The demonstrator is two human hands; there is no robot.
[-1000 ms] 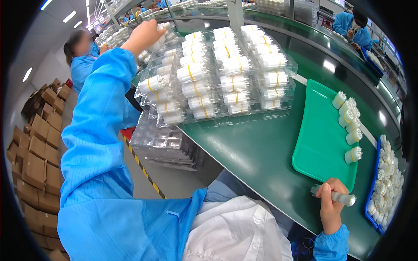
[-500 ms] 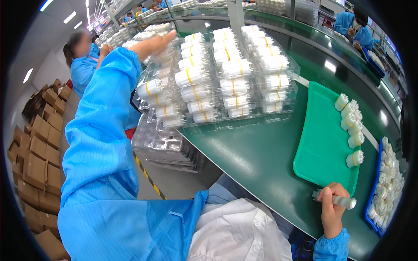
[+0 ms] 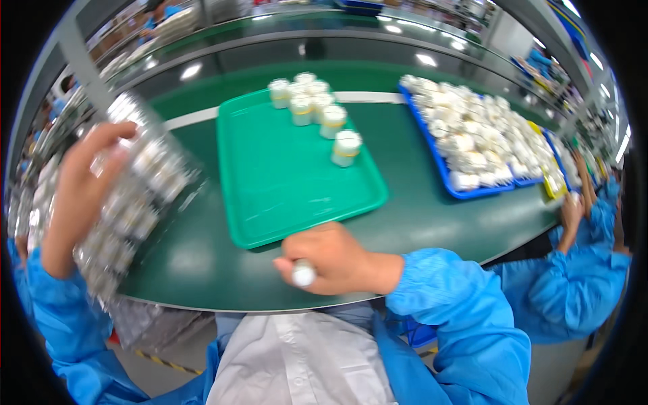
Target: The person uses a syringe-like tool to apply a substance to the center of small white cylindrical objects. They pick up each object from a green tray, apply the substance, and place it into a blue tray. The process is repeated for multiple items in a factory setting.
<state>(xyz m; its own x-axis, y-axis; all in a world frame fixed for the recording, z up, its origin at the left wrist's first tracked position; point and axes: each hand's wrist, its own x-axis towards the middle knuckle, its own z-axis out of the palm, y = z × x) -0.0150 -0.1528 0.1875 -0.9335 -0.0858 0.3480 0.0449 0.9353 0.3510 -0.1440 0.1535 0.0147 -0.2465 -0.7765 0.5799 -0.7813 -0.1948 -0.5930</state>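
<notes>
My left hand (image 3: pixel 91 179) is held up over the stacked clear plastic trays (image 3: pixel 172 145) at the left. Its thumb and fingers are apart, with nothing visible between them. The trays hold rows of white cylindrical parts (image 3: pixel 128 216). My right hand (image 3: pixel 337 260) is closed round a slim translucent tube (image 3: pixel 303 273), whose white round end shows beside the thumb. That fist is just in front of the green tray's (image 3: pixel 270 236) near edge. Several small white cylinders (image 3: pixel 346 148) with yellow bands stand along the tray's right and far sides.
To the right, a blue tray (image 3: pixel 442 172) is heaped with white parts (image 3: pixel 472 128). The green worktable (image 3: pixel 189 270) curves along its near edge. A metal post (image 3: pixel 84 61) rises at the far left. Another person's blue sleeve (image 3: pixel 567 290) is at the right.
The view has swung right. My left hand has drawn back from its outstretched reach over the stacked trays. My right hand still grips the tube near the green tray.
</notes>
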